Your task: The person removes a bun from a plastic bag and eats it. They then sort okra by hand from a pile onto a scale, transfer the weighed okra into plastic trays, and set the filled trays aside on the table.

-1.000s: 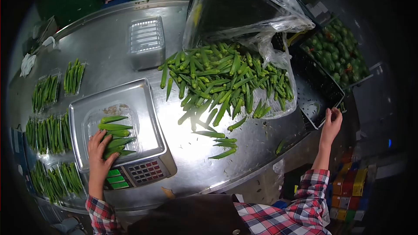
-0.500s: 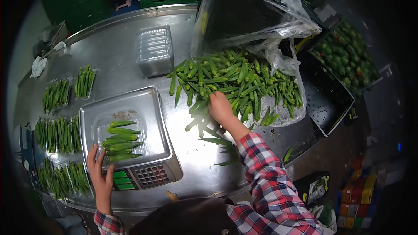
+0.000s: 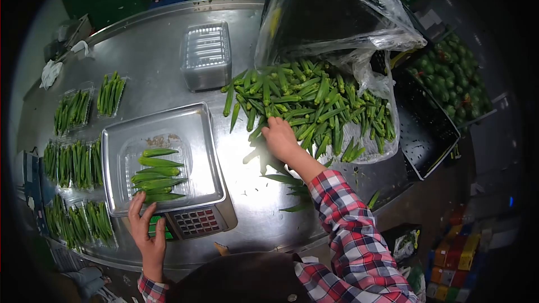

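Note:
My left hand (image 3: 147, 227) is at the near edge of the scale (image 3: 215, 160), partly over its green display. Its fingers are apart, the tips close to the lowest okra in a clear plastic tray (image 3: 182, 171) on the pan. Several okra pods (image 3: 160, 171) lie side by side in that tray. My right hand (image 3: 282, 139) reaches into the near left edge of a loose okra heap (image 3: 309, 92). Its fingers are closed together on okra there, the tips partly hidden among the pods. A few loose pods (image 3: 289, 179) lie by my right wrist.
Filled okra trays (image 3: 76, 163) line the left of the steel table (image 3: 154, 45). A stack of clear trays (image 3: 206, 59) stands behind the scale. Behind the heap is a plastic-lined black crate (image 3: 320, 19); at right, another black crate (image 3: 426, 126) and a crate of dark green produce (image 3: 452, 73).
My left hand has shifted right along the scale's edge, its fingers now nearer the okra and over the display. My right hand stays at the heap's edge. The whole view has shifted slightly.

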Motion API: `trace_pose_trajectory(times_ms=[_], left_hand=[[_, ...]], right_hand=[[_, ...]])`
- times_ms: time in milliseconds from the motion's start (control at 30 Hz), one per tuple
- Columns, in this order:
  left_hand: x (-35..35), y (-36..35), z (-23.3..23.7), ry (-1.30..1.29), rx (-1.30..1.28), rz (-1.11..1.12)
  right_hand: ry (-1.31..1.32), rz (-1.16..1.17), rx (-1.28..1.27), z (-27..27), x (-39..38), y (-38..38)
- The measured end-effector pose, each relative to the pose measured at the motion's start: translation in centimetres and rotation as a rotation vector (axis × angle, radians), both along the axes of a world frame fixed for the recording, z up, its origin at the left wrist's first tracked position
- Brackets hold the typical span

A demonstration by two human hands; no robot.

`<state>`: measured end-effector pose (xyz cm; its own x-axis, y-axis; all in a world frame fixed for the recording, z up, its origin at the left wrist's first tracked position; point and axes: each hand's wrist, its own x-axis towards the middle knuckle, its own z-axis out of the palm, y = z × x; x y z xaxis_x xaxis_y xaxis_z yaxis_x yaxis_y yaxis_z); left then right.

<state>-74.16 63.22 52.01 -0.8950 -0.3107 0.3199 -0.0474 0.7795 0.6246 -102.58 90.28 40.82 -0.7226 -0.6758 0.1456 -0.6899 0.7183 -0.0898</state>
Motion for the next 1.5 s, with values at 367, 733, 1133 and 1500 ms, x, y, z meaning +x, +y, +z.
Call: trace_pose_trajectory(times_ms=[367,733,1133,1500], left_hand=[[1.6,-0.9,-1.3,0.081,0.297,0.204],[3.1,-1.6,-0.3,0.174,0.337,0.275],[5.9,-3.2,-1.9,0.239,0.543,0.466],[7.8,-3.8,-3.4,0.221,0.537,0.513]], right_hand=[[-0.085,0.383,0.126,3.7,2.5,2.0],[0.115,0.422,0.192,2.1,3.8,2.5],[-0.411,0.265,-0.421,12.7,8.1,-11.6],[-0.187,0.380,-0.639,9.6,8.6,-18.2]])
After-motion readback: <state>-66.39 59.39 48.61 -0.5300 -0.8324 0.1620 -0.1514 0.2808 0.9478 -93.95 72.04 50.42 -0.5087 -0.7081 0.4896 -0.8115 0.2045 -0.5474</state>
